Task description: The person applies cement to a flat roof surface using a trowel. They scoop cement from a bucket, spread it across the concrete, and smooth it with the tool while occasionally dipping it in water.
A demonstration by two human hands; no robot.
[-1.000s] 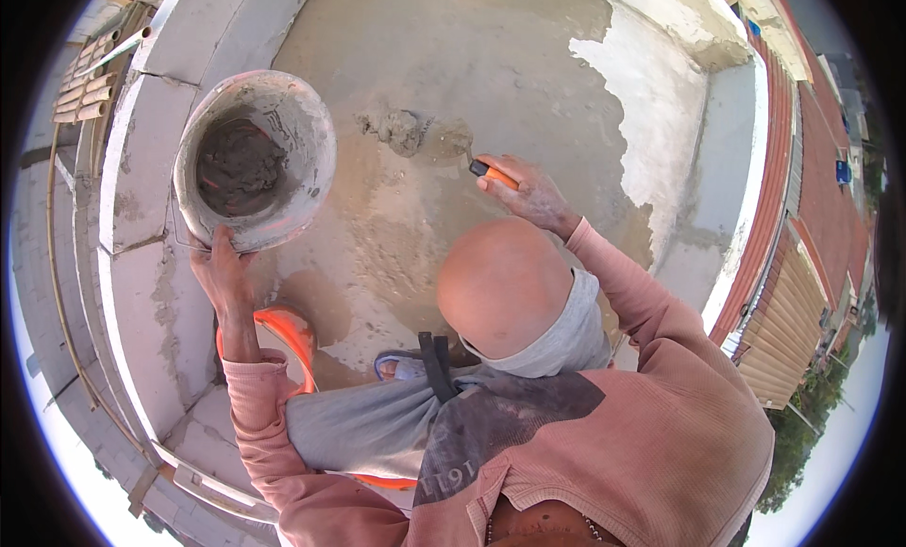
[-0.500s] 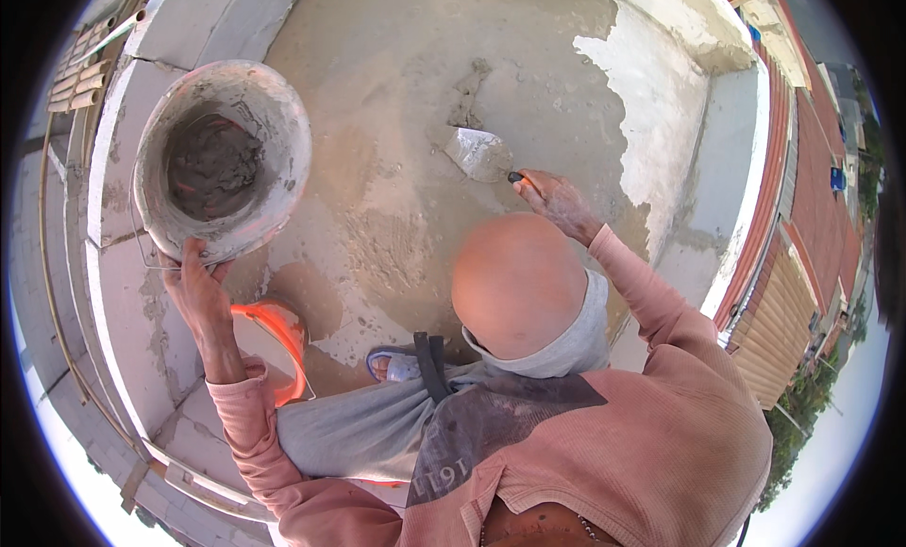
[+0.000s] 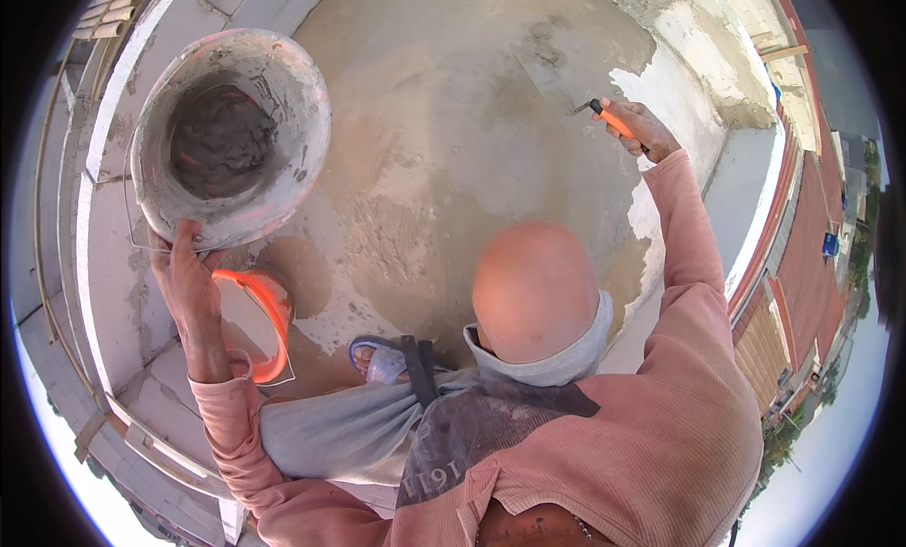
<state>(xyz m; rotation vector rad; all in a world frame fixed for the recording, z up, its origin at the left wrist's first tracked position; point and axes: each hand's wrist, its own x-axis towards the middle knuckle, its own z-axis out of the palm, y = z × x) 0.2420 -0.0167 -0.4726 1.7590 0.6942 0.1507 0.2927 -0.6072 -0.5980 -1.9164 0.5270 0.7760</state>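
Note:
My left hand [image 3: 189,287] grips the near rim of a cement-caked bucket [image 3: 310,136], tilted so its mouth faces me. Wet grey mortar [image 3: 219,143] lies in its bottom. At the far right, my right hand [image 3: 646,130] is closed around the orange and black handle of a trowel [image 3: 615,120]. The trowel's blade lies low against the smeared mortar surface [image 3: 425,103], near a small rough patch of mortar [image 3: 545,39]. The blade is wet and hard to tell from the surface.
Below my left hand stands an orange bucket [image 3: 276,311] with a wire handle. Pale block walls [image 3: 132,273] run along the left, and a low wall [image 3: 741,184] along the right. My bare knee [image 3: 535,287] and sandalled foot [image 3: 377,360] are in the middle. Red roofing [image 3: 807,235] lies beyond.
My right hand has swept the trowel away from me and to the right, and the blade now lies farther up the surface. The left hand still grips the mortar bucket.

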